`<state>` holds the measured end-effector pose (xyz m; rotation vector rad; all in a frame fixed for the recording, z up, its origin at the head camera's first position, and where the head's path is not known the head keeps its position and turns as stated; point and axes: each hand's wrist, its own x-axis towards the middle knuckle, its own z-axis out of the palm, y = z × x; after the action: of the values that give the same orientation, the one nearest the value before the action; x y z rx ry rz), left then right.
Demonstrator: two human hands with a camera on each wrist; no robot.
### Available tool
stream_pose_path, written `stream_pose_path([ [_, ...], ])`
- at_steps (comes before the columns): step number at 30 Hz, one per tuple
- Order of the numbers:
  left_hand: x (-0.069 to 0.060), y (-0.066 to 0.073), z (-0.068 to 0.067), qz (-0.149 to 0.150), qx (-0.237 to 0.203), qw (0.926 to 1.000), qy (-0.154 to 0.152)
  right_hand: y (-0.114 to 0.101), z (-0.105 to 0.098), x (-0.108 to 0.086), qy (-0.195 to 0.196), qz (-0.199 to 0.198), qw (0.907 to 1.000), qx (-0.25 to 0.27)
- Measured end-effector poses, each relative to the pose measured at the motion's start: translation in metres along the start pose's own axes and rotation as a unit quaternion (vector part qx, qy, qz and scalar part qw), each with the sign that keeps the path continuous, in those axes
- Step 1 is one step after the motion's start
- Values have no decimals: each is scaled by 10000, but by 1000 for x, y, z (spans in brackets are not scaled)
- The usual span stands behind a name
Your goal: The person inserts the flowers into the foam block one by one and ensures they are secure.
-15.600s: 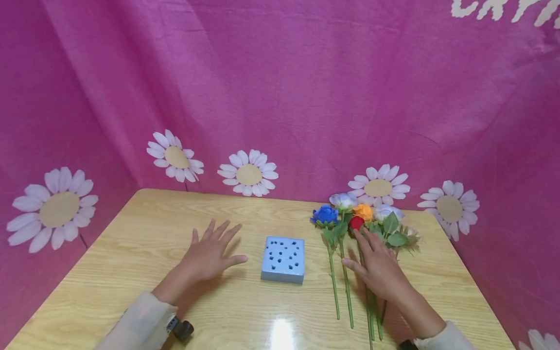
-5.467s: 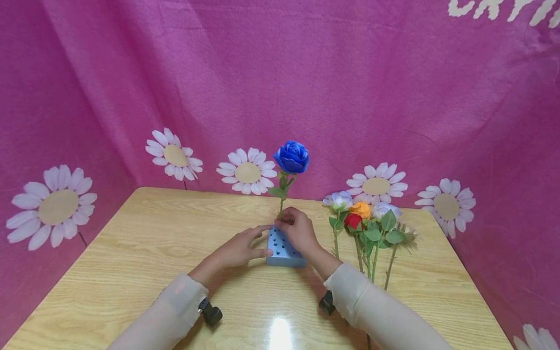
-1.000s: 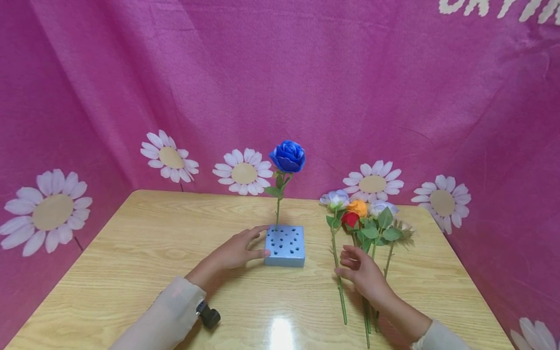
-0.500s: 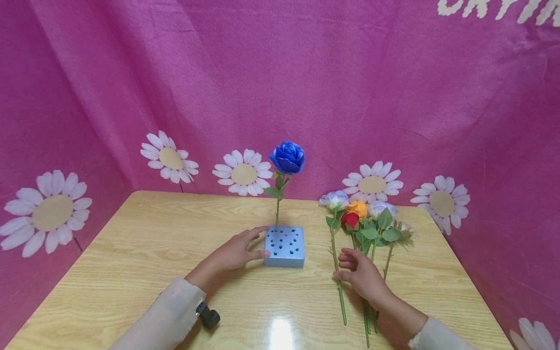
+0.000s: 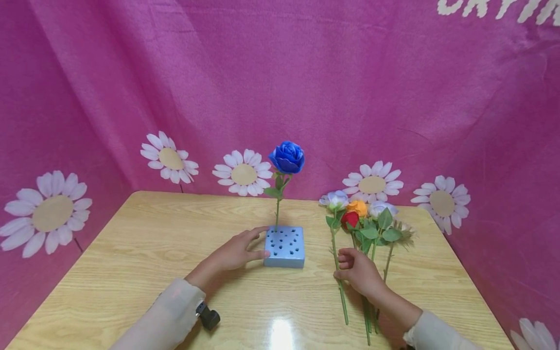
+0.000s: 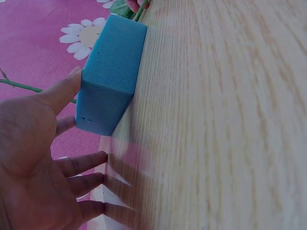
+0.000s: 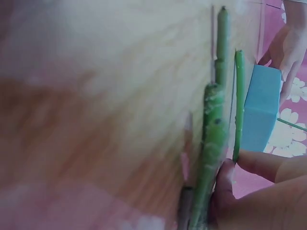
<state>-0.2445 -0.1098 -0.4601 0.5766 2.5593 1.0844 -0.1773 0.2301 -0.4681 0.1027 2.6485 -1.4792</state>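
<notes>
Head view, and here's the left hand (image 5: 234, 251), fingers spread, thumb and forefinger against the blue block (image 5: 286, 247), where the blue rose (image 5: 287, 158) stands upright! Across the table (image 5: 166, 228), the right hand (image 5: 361, 273) pinches the pale lilac flower (image 5: 336, 200) by its stem, just beside the red rose (image 5: 350, 220).

Cropped white letters (image 5: 506, 7), seemingly "CRYI", on magenta cloth (image 5: 280, 87).

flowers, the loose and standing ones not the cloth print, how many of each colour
Blue flower: 1
Red flower: 1
Orange flower: 1
Pale lilac flowers: 2
Pale beige flower, partly hidden: 1
Total: 6
</notes>
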Motion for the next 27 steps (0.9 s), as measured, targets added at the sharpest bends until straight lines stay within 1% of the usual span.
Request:
stream_pose_path([
  [5, 0, 1, 0, 30, -8, 10000, -20, -5, -2, 1, -175, 75, 9998, 113],
  [8, 0, 1, 0, 43, -14, 10000, -18, -7, -5, 3, -245, 113, 9996, 83],
  [13, 0, 1, 0, 10, 2, 10000, -21, -9, -7, 5, -371, 215, 9990, 130],
  [19, 0, 1, 0, -22, -6, 10000, -30, -11, -10, 7, -507, 340, 9967, 542],
  [22, 0, 0, 0, -25, -24, 10000, -35, -13, -12, 7, -584, 422, 9937, 861],
  [24, 0, 0, 0, -19, -23, 10000, -32, -14, -13, 7, -669, 503, 9900, 1132],
  [27, 0, 0, 0, -13, -16, 10000, -31, -14, -15, 5, -751, 547, 9874, 1277],
])
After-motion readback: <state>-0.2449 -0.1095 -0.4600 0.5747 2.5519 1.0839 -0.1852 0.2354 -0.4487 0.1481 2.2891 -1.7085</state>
